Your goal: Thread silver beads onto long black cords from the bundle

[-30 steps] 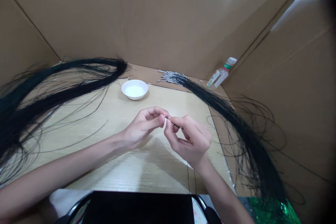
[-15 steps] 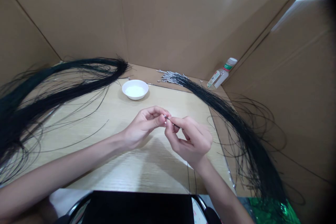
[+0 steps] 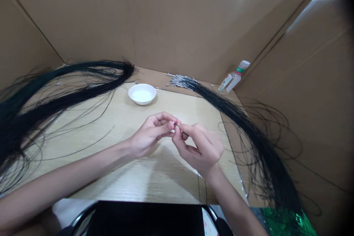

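Observation:
In the middle of the view, my left hand (image 3: 151, 132) pinches a small pale bead-like piece (image 3: 174, 122) between thumb and fingertips; the fingers cover most of it. Fingertip to fingertip with it, my right hand (image 3: 200, 145) is closed on a thin black cord (image 3: 205, 188). One end of the cord runs up to the pale piece, and two dark strands hang below the right hand past the table's front edge. Whether the cord passes through the piece I cannot tell. Beyond my hands stands a white bowl (image 3: 142, 94) with whitish contents too small to make out.
A long bundle of black cords (image 3: 83, 97) curves along the left. Another bundle (image 3: 249, 129) lies on the right, with silvery-white beads (image 3: 182, 82) at its far ends. A clear bottle (image 3: 233, 77) leans in the back right corner. Cardboard walls (image 3: 177, 22) surround the table (image 3: 121, 177).
My right fingertips have shifted very slightly left, closer to my left fingers, and less of the cord shows between them. Everything else stays in place.

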Tool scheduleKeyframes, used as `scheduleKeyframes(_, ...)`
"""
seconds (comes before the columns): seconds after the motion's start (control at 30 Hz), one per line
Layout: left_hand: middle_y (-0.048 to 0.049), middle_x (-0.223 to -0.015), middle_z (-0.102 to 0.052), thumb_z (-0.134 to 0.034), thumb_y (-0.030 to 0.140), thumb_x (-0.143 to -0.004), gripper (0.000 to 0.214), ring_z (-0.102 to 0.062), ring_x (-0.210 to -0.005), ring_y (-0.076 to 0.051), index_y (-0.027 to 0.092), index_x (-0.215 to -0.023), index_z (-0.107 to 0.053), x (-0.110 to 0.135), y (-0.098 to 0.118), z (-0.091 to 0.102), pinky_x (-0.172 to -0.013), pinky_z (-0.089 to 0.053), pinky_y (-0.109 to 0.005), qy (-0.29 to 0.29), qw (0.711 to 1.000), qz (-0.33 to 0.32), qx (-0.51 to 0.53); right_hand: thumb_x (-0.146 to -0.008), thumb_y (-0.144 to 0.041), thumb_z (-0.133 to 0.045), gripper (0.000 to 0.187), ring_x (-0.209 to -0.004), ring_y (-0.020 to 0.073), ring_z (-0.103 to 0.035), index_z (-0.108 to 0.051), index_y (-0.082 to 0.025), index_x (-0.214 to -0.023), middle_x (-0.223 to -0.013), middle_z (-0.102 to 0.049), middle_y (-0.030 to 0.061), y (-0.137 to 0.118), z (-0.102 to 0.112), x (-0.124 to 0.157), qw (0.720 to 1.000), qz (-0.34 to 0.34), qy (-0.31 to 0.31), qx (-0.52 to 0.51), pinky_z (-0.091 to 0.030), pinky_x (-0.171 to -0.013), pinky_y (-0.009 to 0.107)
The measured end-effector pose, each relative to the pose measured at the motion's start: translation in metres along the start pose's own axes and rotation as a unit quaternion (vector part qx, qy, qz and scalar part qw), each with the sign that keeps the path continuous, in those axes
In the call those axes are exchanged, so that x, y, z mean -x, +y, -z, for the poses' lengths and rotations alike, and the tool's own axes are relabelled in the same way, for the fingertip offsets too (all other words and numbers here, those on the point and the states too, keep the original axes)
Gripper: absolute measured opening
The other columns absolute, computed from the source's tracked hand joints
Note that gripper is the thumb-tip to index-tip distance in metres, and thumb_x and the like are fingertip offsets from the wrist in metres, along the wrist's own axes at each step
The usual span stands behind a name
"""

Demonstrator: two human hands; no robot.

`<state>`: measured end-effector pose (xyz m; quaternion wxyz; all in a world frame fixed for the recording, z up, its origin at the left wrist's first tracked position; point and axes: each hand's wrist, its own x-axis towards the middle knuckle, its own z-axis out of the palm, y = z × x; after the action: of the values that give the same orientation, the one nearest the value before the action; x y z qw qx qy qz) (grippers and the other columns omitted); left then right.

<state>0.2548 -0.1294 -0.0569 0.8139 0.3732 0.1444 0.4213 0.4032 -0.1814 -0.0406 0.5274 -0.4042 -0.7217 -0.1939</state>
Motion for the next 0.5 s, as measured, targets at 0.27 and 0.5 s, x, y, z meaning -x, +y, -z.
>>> scheduleKeyframes(0.27, 0.0003, -0.084, -0.080, -0.089, 0.025, -0.077, 0.012, -0.075, -0.072, -0.011, 0.020, -0.084, -0.081, 0.0000, -0.0012, 0.0002, -0.072, -0.063, -0.020, 0.005, 1.000, 0.014, 0.023, -0.085, -0.008, -0.073, 0.014, -0.046, 0.0053, -0.046, -0.065, -0.019, -0.084, -0.057, -0.058, -0.0079, -0.0017, -0.0021, 0.0012, 1.000, -0.014, 0.023, 0.001, -0.042, -0.048, 0.020)
scheduleKeyframes(0.5, 0.0006, -0.084, -0.079, -0.090, 0.023, -0.075, 0.013, -0.074, -0.071, -0.010, 0.019, -0.083, -0.080, 0.0005, -0.0023, -0.0005, -0.070, -0.061, -0.017, 0.018, 0.999, 0.022, 0.032, -0.085, -0.008, -0.073, 0.014, -0.047, 0.0067, -0.049, -0.066, -0.020, -0.085, -0.057, -0.059, -0.0073, 0.0003, -0.0014, 0.0009, 1.000, -0.008, 0.008, -0.007, -0.044, -0.049, 0.021)
